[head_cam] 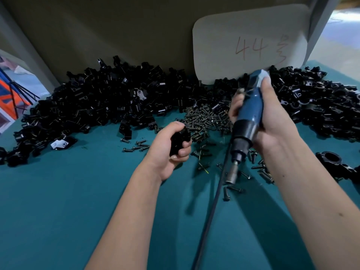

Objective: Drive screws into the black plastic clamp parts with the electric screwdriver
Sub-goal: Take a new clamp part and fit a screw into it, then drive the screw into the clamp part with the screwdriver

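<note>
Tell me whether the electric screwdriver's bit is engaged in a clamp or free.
Free. The electric screwdriver, gripped by the right hand, points its tip down over loose screws, apart from the clamp part the left hand holds.

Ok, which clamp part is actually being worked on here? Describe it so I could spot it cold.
Start at the white card marked 44 and come down past the screw heap on the teal table. Left of the blue screwdriver, the left hand grips one black clamp: the only one lifted off the piles.
</note>
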{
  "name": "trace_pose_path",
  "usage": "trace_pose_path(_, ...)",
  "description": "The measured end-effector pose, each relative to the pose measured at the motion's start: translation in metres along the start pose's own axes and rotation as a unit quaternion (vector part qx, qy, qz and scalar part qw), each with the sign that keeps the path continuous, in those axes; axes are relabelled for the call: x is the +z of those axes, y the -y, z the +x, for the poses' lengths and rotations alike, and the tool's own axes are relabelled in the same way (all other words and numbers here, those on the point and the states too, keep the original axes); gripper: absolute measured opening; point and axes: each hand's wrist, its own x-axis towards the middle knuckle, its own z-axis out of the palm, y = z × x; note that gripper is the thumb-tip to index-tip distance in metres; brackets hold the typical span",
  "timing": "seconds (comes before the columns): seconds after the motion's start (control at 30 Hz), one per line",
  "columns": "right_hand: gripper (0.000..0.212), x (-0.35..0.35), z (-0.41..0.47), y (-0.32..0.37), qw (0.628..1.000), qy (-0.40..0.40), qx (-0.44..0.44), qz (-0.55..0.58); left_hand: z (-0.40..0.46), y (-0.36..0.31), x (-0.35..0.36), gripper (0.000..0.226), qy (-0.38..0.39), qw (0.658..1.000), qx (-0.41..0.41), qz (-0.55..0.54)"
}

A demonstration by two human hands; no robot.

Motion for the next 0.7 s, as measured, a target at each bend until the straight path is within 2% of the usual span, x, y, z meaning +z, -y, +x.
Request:
trace_pose_path(0.13,0.037,0.001,0.002,-0.004,0.995,-0.008,-0.085,-0.043,-0.003,-0.004,-0.005,0.02,-0.009,0.996,-0.019,0.088)
trace_pose_path(0.23,0.031,0.002,0.005,-0.01,0.982,-0.049,-0.159,-0.093,-0.005,-0.009,-0.012,0.022,0.009,0.984,-0.046,0.17)
trace_pose_path(0.4,0.044,0.002,0.007,-0.009,0.95,-0.136,-0.269,-0.087,-0.005,-0.017,-0.021,0.026,0.02,0.964,-0.093,0.247)
trace_pose_path(0.47,0.046,0.001,0.007,-0.004,0.945,-0.15,-0.285,-0.064,-0.004,-0.018,-0.022,0.026,0.011,0.955,-0.107,0.276)
trace_pose_path(0.7,0.03,-0.001,0.006,-0.001,0.96,-0.127,-0.251,0.005,-0.004,-0.018,-0.021,0.024,0.017,0.937,-0.117,0.33)
